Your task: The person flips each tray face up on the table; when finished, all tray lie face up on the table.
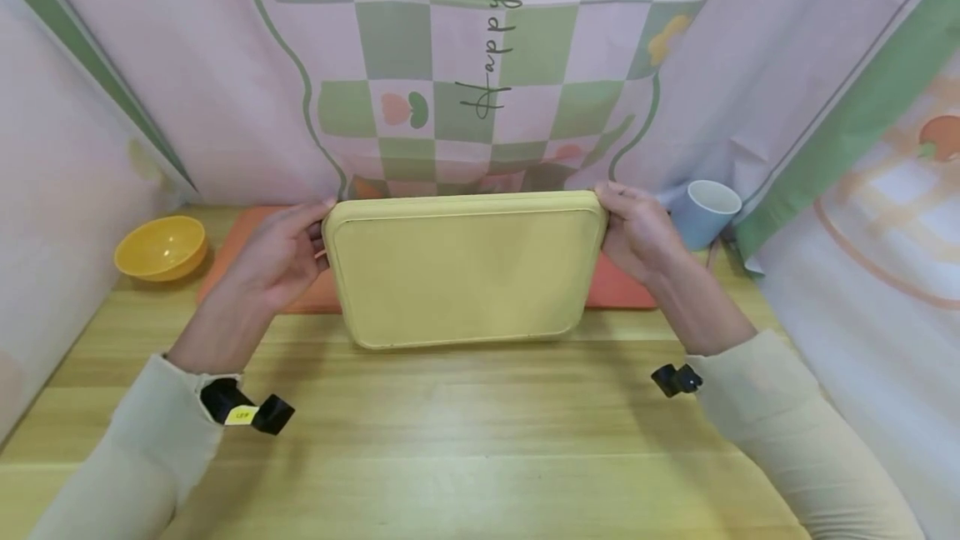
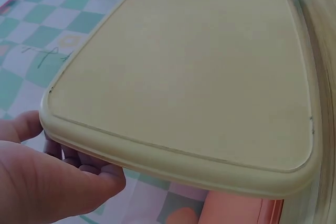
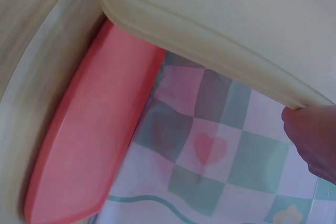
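Note:
A pale yellow rectangular tray (image 1: 465,273) with rounded corners is tilted up on its long side, its broad flat face towards me. My left hand (image 1: 281,257) grips its left end near the upper corner. At the opposite end, my right hand (image 1: 637,227) holds the upper right corner. In the left wrist view, the left fingers (image 2: 86,163) curl behind the tray's rim. The right wrist view catches only part of the right hand (image 3: 315,140) at the rim. Behind the yellow tray, a flat orange-red tray (image 1: 622,286) lies on the table, its middle hidden.
A yellow bowl (image 1: 161,248) stands at the back left. At the back right, beyond my right hand, is a light blue cup (image 1: 705,211). The wooden table (image 1: 465,440) stretches towards me, and a checked curtain (image 1: 480,57) hangs along the back.

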Demonstrator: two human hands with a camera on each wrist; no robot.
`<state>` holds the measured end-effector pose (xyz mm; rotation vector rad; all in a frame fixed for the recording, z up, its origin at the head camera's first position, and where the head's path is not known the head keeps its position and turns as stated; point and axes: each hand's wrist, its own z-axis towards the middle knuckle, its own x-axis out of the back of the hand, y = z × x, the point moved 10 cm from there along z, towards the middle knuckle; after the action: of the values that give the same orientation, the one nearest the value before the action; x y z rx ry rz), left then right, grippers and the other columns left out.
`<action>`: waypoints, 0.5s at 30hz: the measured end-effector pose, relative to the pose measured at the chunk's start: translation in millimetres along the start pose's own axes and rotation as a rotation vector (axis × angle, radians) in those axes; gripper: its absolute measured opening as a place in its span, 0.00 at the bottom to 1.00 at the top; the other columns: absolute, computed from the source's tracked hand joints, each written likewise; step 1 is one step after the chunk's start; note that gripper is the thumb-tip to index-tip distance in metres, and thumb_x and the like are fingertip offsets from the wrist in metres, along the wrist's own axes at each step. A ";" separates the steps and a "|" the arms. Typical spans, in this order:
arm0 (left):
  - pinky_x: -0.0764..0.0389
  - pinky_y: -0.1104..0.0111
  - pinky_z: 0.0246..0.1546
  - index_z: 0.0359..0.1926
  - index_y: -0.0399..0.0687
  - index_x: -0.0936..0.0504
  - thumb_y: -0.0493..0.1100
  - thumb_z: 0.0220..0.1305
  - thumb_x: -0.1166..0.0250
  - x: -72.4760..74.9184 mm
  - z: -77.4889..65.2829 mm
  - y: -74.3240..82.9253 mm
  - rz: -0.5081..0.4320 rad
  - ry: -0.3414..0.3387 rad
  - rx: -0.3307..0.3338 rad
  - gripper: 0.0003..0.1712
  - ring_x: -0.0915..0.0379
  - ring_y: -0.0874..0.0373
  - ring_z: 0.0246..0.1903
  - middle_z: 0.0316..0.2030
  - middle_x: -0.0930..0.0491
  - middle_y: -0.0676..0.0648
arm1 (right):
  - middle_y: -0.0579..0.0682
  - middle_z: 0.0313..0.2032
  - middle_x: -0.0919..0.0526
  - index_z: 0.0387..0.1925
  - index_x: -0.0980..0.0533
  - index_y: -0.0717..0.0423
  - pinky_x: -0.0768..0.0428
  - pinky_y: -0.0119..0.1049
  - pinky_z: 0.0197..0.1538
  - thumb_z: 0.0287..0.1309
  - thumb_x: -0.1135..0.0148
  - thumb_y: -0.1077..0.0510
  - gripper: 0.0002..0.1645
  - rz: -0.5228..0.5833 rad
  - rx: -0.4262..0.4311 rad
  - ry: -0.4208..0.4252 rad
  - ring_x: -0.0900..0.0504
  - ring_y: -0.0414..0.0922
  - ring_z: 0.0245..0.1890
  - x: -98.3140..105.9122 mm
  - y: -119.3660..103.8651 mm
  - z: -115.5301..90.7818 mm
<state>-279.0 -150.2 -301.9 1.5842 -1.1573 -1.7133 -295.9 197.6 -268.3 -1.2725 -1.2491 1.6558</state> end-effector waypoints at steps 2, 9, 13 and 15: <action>0.24 0.70 0.36 0.34 0.43 0.17 0.40 0.79 0.45 0.3 -0.5 0.9 -0.010 0.014 -0.012 0.15 0.25 0.59 0.30 0.30 0.17 0.50 | 0.48 0.32 0.30 0.23 0.34 0.57 0.29 0.32 0.46 0.80 0.56 0.56 0.23 -0.001 0.052 0.008 0.30 0.42 0.37 -0.9 -3.5 -0.4; 0.25 0.71 0.39 0.34 0.44 0.17 0.41 0.77 0.43 6.4 2.0 0.7 -0.016 0.078 -0.032 0.13 0.26 0.59 0.33 0.32 0.17 0.50 | 0.48 0.30 0.31 0.26 0.31 0.59 0.28 0.30 0.42 0.79 0.54 0.60 0.20 -0.018 0.241 0.047 0.32 0.41 0.36 -3.1 -16.0 -1.8; 0.22 0.70 0.42 0.40 0.47 0.20 0.50 0.74 0.37 14.6 0.1 -3.6 0.053 0.115 0.027 0.11 0.25 0.59 0.37 0.36 0.20 0.50 | 0.49 0.29 0.31 0.26 0.30 0.60 0.27 0.29 0.37 0.78 0.55 0.63 0.19 0.002 0.349 0.059 0.30 0.40 0.32 -3.7 -23.3 -2.8; 0.22 0.67 0.47 0.46 0.49 0.23 0.58 0.72 0.38 17.2 -1.7 -6.5 0.120 0.117 0.069 0.18 0.25 0.59 0.42 0.40 0.22 0.49 | 0.49 0.28 0.30 0.26 0.29 0.61 0.27 0.29 0.36 0.77 0.55 0.65 0.18 0.025 0.392 0.046 0.30 0.40 0.30 -5.4 -26.6 -3.5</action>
<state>-279.2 -161.8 -316.3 1.5987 -1.2381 -1.4988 -291.8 201.5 -241.6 -1.0787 -0.8294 1.7707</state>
